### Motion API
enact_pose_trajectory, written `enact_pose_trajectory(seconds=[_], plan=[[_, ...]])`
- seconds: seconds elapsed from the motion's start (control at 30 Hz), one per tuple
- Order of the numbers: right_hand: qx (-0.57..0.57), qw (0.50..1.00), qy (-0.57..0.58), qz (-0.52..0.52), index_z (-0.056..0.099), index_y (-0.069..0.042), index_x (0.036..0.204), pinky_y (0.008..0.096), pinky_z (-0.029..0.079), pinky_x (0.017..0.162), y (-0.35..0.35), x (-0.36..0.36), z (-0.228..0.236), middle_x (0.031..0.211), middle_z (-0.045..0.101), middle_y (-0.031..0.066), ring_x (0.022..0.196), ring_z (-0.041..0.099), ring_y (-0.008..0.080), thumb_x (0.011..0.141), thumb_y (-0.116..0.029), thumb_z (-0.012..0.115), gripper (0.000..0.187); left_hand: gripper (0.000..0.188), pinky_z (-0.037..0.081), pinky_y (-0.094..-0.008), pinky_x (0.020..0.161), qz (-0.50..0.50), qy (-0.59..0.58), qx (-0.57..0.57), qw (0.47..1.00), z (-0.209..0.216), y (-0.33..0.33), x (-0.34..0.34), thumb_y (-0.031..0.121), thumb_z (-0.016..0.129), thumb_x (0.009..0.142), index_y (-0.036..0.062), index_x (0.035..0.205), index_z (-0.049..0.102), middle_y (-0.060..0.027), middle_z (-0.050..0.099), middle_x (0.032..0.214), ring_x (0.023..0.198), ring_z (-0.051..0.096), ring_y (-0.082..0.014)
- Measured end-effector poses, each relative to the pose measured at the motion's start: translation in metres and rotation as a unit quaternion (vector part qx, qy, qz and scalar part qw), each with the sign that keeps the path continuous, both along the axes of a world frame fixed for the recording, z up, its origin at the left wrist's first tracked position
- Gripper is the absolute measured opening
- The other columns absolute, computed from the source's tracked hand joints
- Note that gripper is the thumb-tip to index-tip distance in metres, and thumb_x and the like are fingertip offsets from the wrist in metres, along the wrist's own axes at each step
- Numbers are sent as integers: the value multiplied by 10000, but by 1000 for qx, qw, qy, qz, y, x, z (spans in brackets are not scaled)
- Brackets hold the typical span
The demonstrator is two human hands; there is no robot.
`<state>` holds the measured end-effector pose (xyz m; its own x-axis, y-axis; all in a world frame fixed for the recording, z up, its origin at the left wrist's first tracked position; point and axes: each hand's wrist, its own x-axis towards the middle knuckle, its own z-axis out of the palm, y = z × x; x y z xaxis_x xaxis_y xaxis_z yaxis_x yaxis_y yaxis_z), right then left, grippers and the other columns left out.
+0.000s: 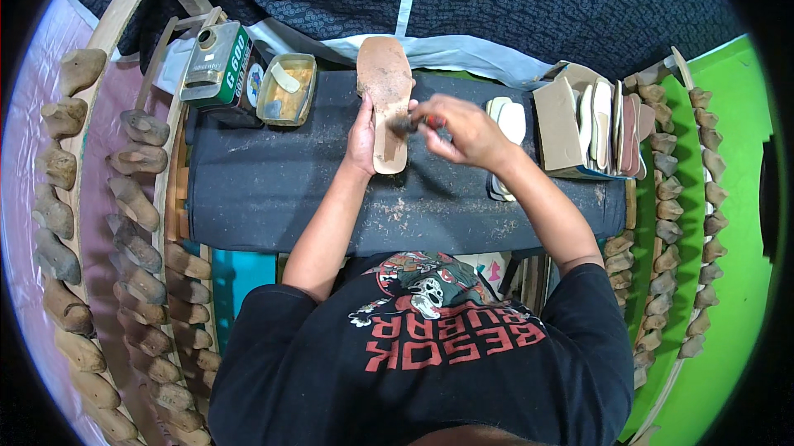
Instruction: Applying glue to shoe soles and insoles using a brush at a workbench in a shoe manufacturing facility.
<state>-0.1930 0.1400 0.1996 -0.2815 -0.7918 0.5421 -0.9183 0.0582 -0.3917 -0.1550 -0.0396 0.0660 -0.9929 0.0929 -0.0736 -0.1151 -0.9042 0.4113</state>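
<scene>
My left hand (361, 142) grips a tan shoe insole (384, 66) by its left edge, above the dark bench. The insole stands lengthwise with its wide end away from me; a darker brown patch and dark crumbs mark its middle and narrow end. Closed round a small tool (404, 124) with a dark, blurred head and a bit of red, my right hand (465, 128) holds it at the insole's right side. The tool's exact kind I cannot make out. Pale insoles (507, 121) lie on the bench right of my right hand.
The dark bench top (314, 190) carries scattered shavings. At its back left are a metal can (217, 66) and a yellowish tub (286, 89) with a pale scraper-like piece inside. A cardboard box (557, 128) of insoles stands right. Racks of wooden shoe lasts (136, 202) flank both sides.
</scene>
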Motion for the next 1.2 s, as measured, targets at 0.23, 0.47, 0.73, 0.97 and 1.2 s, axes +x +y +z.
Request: enact_pose_trajectory(seconds=[0.23, 0.47, 0.73, 0.97, 1.2], plan=[[-17, 997, 73, 5, 585, -32, 1083, 404, 519, 648, 1, 0, 2, 832, 592, 116, 726, 618, 299, 782, 34, 712, 334, 627, 543, -401, 961, 13, -26, 58, 998, 12, 4, 1, 527, 301, 1089, 67, 1487, 453, -152, 617, 1366, 1091, 667, -247], [34, 997, -32, 56, 604, -36, 1080, 399, 535, 663, 8, 29, -4, 845, 629, 118, 751, 643, 306, 803, 6, 711, 300, 656, 593, -356, 863, -47, 52, 34, 997, -13, -11, -3, 555, 318, 1078, 53, 1470, 470, -204, 682, 1228, 976, 704, -234], [-19, 997, 50, -60, 589, -16, 1050, 416, 515, 651, 5, -7, 9, 821, 588, 126, 737, 623, 315, 829, -15, 714, 254, 600, 526, -404, 996, -65, 88, 107, 988, -14, -2, 0, 515, 326, 1091, 54, 1436, 495, -176, 677, 1250, 1108, 671, -268], [38, 997, 14, 63, 597, -24, 1068, 397, 541, 683, 9, 33, -3, 816, 604, 103, 744, 640, 286, 781, -27, 745, 323, 644, 624, -387, 810, -20, 51, 31, 998, -18, -9, -1, 566, 314, 1075, 69, 1445, 493, -193, 675, 1239, 972, 707, -248], [8, 998, 36, -57, 585, -14, 1048, 423, 522, 682, 12, 5, 10, 822, 579, 128, 766, 626, 322, 816, -31, 712, 265, 589, 557, -380, 916, -13, -23, 9, 1000, -2, 14, 2, 537, 342, 1084, 71, 1381, 544, -130, 686, 1203, 1014, 683, -236]])
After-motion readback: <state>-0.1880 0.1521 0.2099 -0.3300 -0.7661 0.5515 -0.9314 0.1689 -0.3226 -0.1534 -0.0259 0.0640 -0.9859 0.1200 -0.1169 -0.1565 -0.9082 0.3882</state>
